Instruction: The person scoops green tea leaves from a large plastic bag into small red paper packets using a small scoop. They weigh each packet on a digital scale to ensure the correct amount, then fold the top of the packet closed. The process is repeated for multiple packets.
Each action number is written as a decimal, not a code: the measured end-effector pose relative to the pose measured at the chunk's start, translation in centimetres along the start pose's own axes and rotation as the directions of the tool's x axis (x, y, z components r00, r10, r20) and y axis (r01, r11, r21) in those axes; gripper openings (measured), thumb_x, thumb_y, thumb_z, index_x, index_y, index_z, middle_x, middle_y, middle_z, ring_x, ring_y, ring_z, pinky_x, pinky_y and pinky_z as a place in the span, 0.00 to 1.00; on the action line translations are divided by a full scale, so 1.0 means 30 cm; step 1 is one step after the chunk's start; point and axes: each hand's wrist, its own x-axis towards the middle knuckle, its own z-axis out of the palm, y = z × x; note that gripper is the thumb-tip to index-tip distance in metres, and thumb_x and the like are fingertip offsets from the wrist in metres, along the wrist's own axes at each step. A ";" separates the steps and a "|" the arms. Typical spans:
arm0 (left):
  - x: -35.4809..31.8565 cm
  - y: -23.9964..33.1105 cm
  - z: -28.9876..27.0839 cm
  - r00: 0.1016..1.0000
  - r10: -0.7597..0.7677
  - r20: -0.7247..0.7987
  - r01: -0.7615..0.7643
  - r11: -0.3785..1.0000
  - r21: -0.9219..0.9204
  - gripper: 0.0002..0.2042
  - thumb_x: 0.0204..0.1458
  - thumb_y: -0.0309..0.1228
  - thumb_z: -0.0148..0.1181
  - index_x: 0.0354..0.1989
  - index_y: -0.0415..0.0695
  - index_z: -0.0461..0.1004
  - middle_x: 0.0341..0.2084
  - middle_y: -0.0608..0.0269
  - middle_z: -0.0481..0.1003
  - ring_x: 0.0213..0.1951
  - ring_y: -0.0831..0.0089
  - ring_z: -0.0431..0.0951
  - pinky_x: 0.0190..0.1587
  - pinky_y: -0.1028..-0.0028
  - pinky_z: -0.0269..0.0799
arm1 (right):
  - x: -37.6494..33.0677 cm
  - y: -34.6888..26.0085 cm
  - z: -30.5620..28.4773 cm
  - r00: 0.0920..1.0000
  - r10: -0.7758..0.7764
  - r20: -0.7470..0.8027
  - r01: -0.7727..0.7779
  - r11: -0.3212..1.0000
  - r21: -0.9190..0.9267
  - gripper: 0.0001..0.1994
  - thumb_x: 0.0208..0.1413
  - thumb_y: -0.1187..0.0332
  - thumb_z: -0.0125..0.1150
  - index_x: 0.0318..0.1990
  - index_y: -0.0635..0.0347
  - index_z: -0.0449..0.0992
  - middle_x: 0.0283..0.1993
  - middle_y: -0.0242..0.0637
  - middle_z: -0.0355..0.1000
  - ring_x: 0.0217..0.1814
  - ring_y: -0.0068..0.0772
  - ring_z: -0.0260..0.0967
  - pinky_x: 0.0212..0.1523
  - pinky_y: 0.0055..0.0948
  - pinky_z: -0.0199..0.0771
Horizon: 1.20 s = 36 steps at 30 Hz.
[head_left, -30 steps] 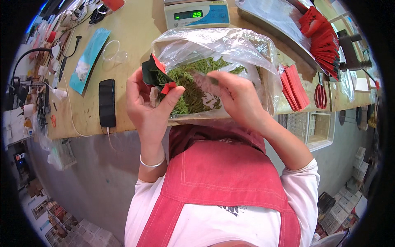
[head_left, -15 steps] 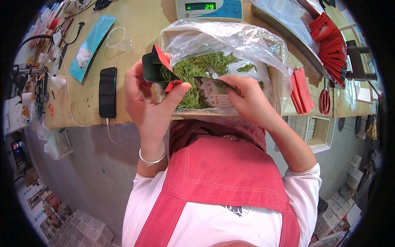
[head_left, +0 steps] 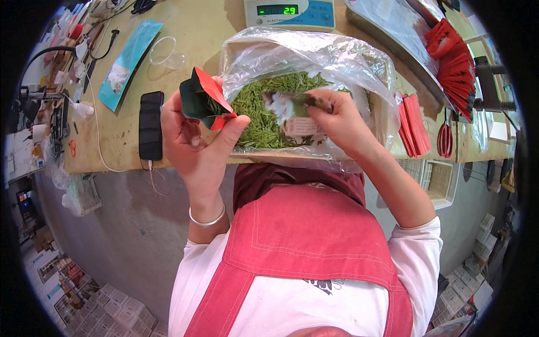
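In my left hand (head_left: 197,143) is a small red packet (head_left: 211,90) with a dark green inside. Its mouth is spread wide, and a few leaf bits show in it. My right hand (head_left: 343,119) pinches a printed card (head_left: 298,121) at one end; motion blurs the card. It is low over loose green tea leaves (head_left: 252,106), and whether it touches them I cannot tell. The leaves lie in a shallow box lined with a clear plastic bag (head_left: 275,48), close in front of me.
Behind the box stands an electronic scale (head_left: 292,21) with a lit display. Red packets (head_left: 414,126) are stacked at the right beside red-handled scissors (head_left: 444,140); more fan out on a metal tray (head_left: 387,33). A black phone (head_left: 150,126) on a cable and a teal pouch (head_left: 132,62) lie left.
My left hand has shifted a little to the left with the packet. The card in my right hand has moved right and up, away from the packet, and is now blurred.
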 end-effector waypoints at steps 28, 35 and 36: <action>-0.024 0.008 -0.003 0.997 -0.059 0.048 0.052 0.989 0.139 0.35 0.42 0.25 0.84 0.59 0.38 0.70 0.50 0.60 0.79 0.50 0.74 0.79 0.55 0.72 0.75 | -0.080 -0.082 -0.097 0.991 0.118 -0.057 -0.069 0.842 0.536 0.17 0.59 0.81 0.63 0.56 0.72 0.77 0.46 0.43 0.80 0.43 0.32 0.81 0.46 0.35 0.84; -0.014 0.014 0.049 0.993 -0.017 0.121 0.000 0.990 0.142 0.32 0.42 0.27 0.84 0.56 0.39 0.73 0.50 0.61 0.78 0.50 0.71 0.79 0.55 0.70 0.75 | -0.189 -0.222 -0.128 0.983 -0.042 -0.176 0.137 0.807 0.575 0.18 0.59 0.83 0.62 0.58 0.69 0.78 0.48 0.38 0.81 0.46 0.28 0.81 0.50 0.31 0.83; -0.020 0.009 0.055 0.990 -0.027 0.136 0.003 0.984 0.176 0.32 0.42 0.27 0.84 0.56 0.39 0.74 0.50 0.61 0.78 0.50 0.71 0.79 0.55 0.70 0.75 | -0.198 -0.247 -0.132 0.974 -0.068 -0.215 0.180 0.809 0.560 0.18 0.59 0.83 0.63 0.57 0.69 0.78 0.48 0.38 0.82 0.46 0.28 0.81 0.50 0.32 0.83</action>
